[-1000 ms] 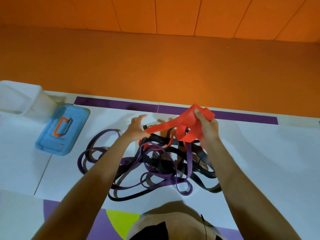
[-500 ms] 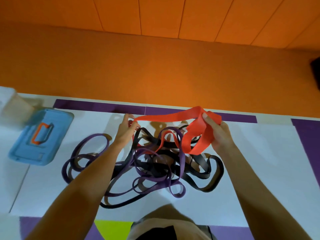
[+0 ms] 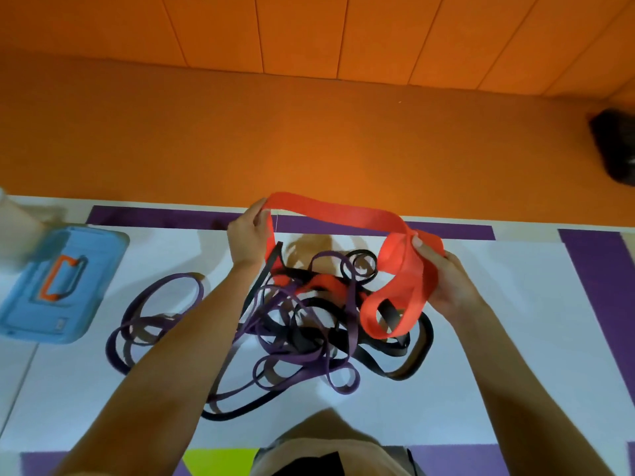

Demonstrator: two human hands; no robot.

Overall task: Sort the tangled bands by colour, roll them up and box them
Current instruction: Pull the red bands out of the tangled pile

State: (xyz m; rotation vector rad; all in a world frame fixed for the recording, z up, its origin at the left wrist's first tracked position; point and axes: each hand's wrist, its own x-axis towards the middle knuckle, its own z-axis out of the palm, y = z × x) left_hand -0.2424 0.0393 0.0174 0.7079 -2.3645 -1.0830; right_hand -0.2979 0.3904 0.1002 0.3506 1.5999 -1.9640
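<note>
1. Since earlier, left hand (image 3: 249, 238) has raised red band (image 3: 343, 213) higher above pile (image 3: 302, 334)
2. Both hands grip it, well apart; right hand (image 3: 446, 283) bunches loops right of pile
3. Pull slowly, easing snags free

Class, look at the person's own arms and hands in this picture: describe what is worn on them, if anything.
Nothing worn shows. The left forearm and right forearm are bare up to the picture's edge: no sleeves show. The left hand and right hand have no gloves, and no watch, bracelet or ring is visible.
</note>
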